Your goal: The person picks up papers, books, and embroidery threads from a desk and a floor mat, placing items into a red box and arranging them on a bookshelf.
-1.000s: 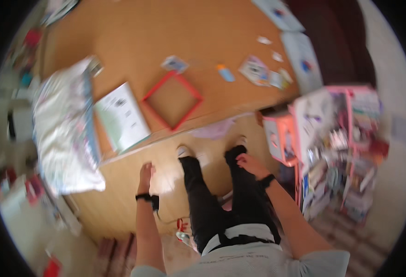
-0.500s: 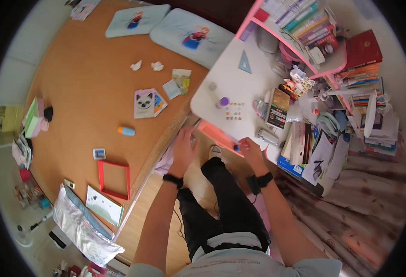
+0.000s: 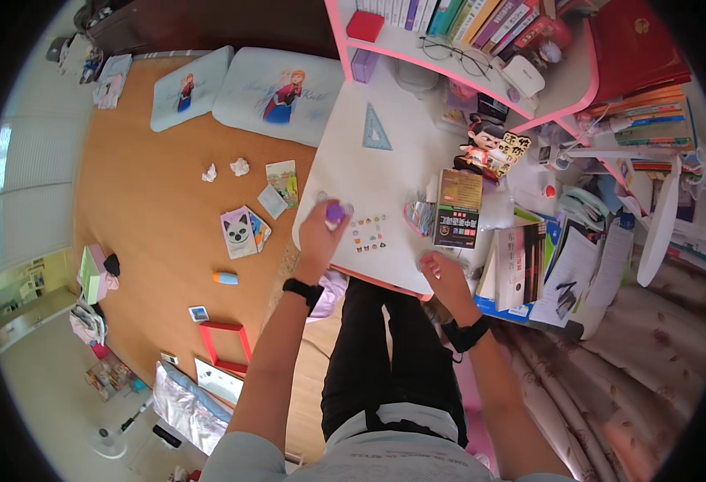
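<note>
A bedroom corner, with a white worktop set against the side of a wide brown bed. Nearest, at the front edge of the worktop, is the right hand, its fingers loosely curled, beside a grey case; whether it grips anything is hidden from this angle.

A little farther in, near the front left corner, the left hand is closed around a small purple-topped jar, thumb and fingers drawn in on it, the purple top facing up. The jar looks light and stiff, probably plastic, smooth enough to slip a little and unlikely to break under an ordinary squeeze. Its sides seem the best hold, with the fingertips just below the top; the top itself could turn or come off if pinched alone.

Just right of the jar lie rows of tiny stickers, then a dark book toward the right edge. Beyond, toward the back edge, are a blue set square and a pink shelf filled with books.
</note>
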Motion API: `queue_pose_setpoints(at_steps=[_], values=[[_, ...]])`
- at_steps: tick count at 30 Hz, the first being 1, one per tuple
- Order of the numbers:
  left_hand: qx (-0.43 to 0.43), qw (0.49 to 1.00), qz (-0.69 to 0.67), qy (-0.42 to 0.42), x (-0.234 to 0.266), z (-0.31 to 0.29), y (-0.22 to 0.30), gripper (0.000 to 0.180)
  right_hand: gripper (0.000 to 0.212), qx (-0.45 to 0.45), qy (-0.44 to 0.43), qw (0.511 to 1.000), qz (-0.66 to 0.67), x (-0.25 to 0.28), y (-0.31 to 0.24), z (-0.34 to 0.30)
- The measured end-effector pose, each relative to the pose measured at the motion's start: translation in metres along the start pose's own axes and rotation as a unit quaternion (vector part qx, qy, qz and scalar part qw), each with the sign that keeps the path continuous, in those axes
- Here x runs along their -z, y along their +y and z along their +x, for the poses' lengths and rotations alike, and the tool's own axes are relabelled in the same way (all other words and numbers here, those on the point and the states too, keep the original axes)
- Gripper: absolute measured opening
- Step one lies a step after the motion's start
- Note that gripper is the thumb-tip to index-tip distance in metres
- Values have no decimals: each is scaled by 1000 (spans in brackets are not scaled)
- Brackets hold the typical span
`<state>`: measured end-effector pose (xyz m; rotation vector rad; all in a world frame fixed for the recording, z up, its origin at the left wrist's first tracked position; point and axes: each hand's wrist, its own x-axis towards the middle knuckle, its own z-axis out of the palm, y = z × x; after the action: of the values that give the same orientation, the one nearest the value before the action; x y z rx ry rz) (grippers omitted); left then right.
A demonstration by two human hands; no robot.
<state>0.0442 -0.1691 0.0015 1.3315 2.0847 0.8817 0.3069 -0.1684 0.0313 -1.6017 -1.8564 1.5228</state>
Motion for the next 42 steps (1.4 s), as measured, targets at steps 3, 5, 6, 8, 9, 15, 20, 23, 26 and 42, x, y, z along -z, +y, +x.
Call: queue_pose_setpoints(at_steps=[3, 5, 6, 8, 9, 15, 20, 23, 26, 42], values=[[-50, 998, 17, 23, -5, 59, -8, 28, 9, 4, 12, 1000, 6, -3, 2, 19], [-48, 998, 26, 11, -11, 87, -11, 29, 9, -5, 25, 1000, -1, -8, 1, 31], [-36, 999, 29, 1, -15, 98, -13, 29, 9, -6, 26, 1000, -5, -10, -1, 37], [-23, 999, 24, -18, -20, 111, -14, 29, 10, -12, 31, 999, -15, -14, -6, 45], [-22, 999, 17, -28, -21, 114, -12, 29, 10, -19, 38, 999, -9, -16, -8, 49], [-61, 996, -1, -59, -31, 118, -22, 29, 9, -43, 87, 995, -5, -15, -27, 61], [-68, 993, 6, -100, -35, 119, -39, 35, 9, -73, 120, 990, 24, -8, -29, 64], [-83, 991, -7, -101, -33, 118, -68, 51, 10, -58, 119, 991, -8, 4, -27, 66], [8, 987, 5, -158, -13, 107, -26, 68, 14, -123, 177, 973, -77, 51, -9, 67], [14, 992, -79, -99, 47, 2, 30, 60, 29, -5, 304, 948, -88, 175, 22, 193]])
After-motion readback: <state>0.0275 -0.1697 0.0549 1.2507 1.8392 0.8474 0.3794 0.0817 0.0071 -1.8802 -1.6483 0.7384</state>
